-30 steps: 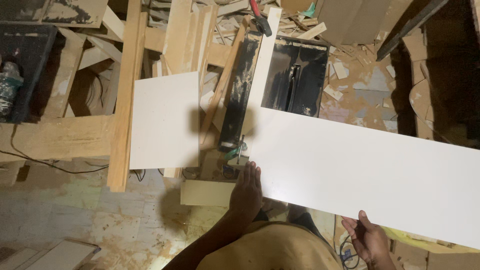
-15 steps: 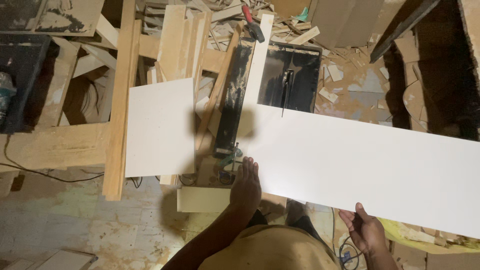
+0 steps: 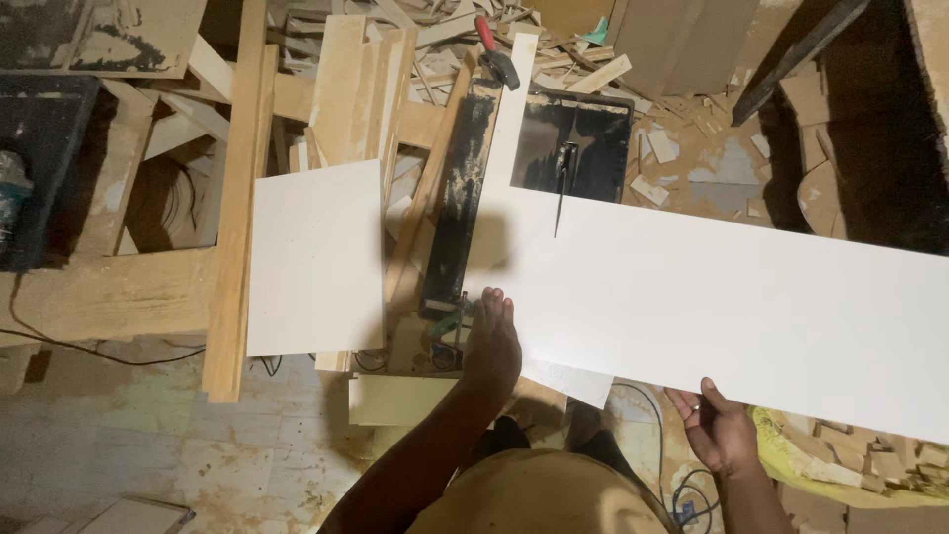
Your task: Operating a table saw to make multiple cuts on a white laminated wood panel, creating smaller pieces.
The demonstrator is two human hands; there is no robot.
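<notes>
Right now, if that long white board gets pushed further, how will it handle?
The long white laminated board looks stiff: it spans flat with no sag. Its right end overhangs unsupported, so it may tip; the right hand grips its near edge. The smooth face probably slides easily under the left hand.

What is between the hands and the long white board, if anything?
Nothing visible. The left hand lies flat on the near left corner of the long white board, and the right hand grips its near edge from below. The saw blade stands in a slot cut into the board's far edge, apart from both hands.
</notes>
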